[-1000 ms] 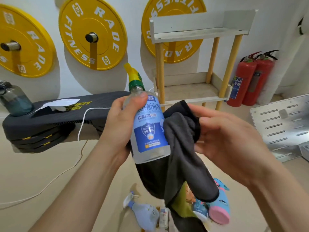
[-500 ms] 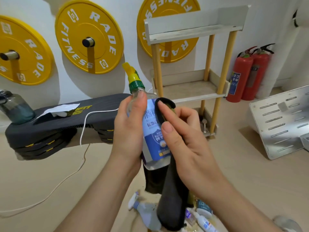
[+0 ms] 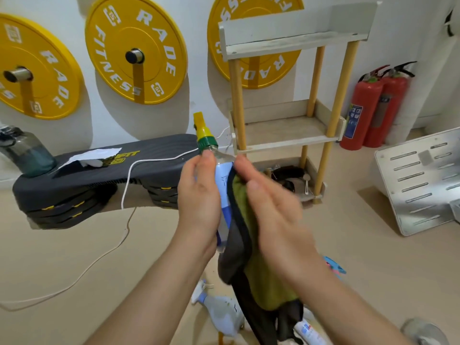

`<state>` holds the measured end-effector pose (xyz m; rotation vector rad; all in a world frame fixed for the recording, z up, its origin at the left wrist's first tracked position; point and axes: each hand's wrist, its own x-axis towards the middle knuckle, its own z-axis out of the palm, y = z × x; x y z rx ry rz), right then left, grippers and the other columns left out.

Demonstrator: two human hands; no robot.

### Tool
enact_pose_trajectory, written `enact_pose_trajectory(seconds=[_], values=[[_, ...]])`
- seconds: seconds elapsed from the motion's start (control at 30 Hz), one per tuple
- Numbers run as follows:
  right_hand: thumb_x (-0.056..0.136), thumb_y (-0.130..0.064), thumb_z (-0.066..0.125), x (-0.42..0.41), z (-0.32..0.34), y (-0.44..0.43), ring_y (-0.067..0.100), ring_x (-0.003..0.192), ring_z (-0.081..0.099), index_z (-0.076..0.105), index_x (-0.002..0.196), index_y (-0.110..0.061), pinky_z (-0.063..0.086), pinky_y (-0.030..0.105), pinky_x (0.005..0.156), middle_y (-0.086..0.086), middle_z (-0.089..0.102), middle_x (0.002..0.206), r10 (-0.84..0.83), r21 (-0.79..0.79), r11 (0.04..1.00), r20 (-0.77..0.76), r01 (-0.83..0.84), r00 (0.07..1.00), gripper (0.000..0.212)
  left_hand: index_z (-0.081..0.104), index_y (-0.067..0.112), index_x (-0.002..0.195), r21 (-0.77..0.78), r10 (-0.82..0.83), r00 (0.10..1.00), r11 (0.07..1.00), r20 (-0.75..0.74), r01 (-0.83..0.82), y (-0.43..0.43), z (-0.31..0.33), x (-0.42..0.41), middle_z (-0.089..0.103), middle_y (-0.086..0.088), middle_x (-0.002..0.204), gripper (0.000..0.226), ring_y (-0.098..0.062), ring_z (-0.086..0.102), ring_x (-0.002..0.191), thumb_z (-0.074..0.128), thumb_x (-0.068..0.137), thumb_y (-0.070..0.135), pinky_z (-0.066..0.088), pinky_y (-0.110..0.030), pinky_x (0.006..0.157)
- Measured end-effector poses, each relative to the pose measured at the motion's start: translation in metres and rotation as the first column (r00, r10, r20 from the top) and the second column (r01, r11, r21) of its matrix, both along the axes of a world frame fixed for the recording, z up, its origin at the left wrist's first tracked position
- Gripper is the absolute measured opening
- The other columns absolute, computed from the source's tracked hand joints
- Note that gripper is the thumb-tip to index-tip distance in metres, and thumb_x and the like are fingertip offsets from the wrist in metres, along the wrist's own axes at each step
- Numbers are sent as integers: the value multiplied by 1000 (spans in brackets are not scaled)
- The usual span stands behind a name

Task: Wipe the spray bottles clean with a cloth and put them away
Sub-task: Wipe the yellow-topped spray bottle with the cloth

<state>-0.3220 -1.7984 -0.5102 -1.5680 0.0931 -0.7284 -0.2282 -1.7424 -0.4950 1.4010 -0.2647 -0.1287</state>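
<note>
1. Spray bottle [image 3: 223, 185]: clear body, blue-and-white label, green collar, yellow nozzle.
2. Cloth [image 3: 268, 287]: dark grey one side, olive green the other, black edging.
3. Weight plates [image 3: 154, 70]: yellow, white lettering.
4. Bench [image 3: 149, 158]: dark grey, ribbed, yellow logo and marks; cord [image 3: 127, 190] white.
5. Shelf rack [image 3: 288, 130]: off-white shelves, yellow-tan posts.
6. Fire extinguishers [image 3: 361, 108]: red, black heads, blue label.
7. Panel [image 3: 423, 180]: silver-grey, rows of slots.
8. Floor [image 3: 74, 245]: beige; floor bottle [image 3: 221, 312] pale blue, white head.

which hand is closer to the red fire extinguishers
Right. The right hand, pressing the cloth against the spray bottle, is on the side of the fire extinguishers; the left hand grips the bottle's far side.
</note>
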Motion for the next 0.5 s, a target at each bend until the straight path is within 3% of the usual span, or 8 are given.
enact_pose_trajectory(seconds=[0.07, 0.1, 0.2, 0.27, 0.33, 0.4, 0.5], values=[[95, 12, 51, 1, 3, -14, 0, 124, 58, 56, 131, -30, 46, 17, 103, -6, 61, 137, 38, 245, 968, 83, -57, 996, 55, 63, 23, 94, -9, 7, 1000, 1000, -11, -7, 1, 4, -1, 66, -4, 95, 33, -25, 64, 95, 52, 88, 53, 49, -53, 99], [90, 12, 59, 2, 3, -19, 5, 120, 61, 56, 128, -34, 50, 20, 98, -5, 63, 134, -7, 287, 958, 93, -20, 996, 59, 63, 21, 94, -22, -15, 1000, 1000, -22, 15, 1, 6, -2, 67, -6, 95, 31, -23, 64, 92, 51, 93, 50, 49, -51, 97], [72, -36, 83, 2, -2, -24, 9, 114, 63, 57, 127, -40, 53, 24, 89, -4, 61, 127, -131, 251, 957, -72, 145, 989, 61, 63, 15, 99, -94, -82, 994, 993, -75, 75, 2, 12, -2, 66, -12, 96, 36, -21, 64, 86, 49, 96, 48, 54, -44, 87], [71, -57, 70, 0, 0, -22, 9, 103, 68, 60, 126, -32, 56, 24, 80, 0, 68, 118, 31, 294, 955, -194, 28, 981, 61, 63, 17, 99, -84, -71, 997, 994, 12, 72, 1, 15, -3, 67, -9, 96, 39, -20, 64, 88, 47, 92, 52, 53, -41, 85], [82, -66, 47, 2, 2, -18, 0, 97, 67, 62, 115, -39, 54, 23, 82, -11, 71, 106, 109, 194, 979, -258, -59, 960, 45, 63, 21, 105, 3, -34, 975, 999, 219, 35, -3, 12, -8, 67, 1, 99, 39, -15, 63, 96, 42, 90, 50, 49, -36, 91], [86, -75, 31, 6, -1, -18, -7, 101, 63, 62, 111, -41, 49, 26, 93, -20, 68, 106, -24, 93, 994, -256, 49, 966, 53, 58, 22, 123, 108, -63, 930, 994, 363, 26, -6, 0, -17, 65, 9, 113, 44, -4, 60, 108, 42, 93, 50, 45, -23, 96], [93, -65, 34, 11, -1, -31, 13, 96, 68, 73, 92, -29, 51, 44, 94, -2, 73, 98, -207, 137, 960, -234, 243, 950, 53, 37, 30, 146, 316, -267, 871, 939, 412, 138, -10, -26, -39, 48, 15, 136, 61, 9, 43, 127, 38, 92, 57, 32, -13, 106]])
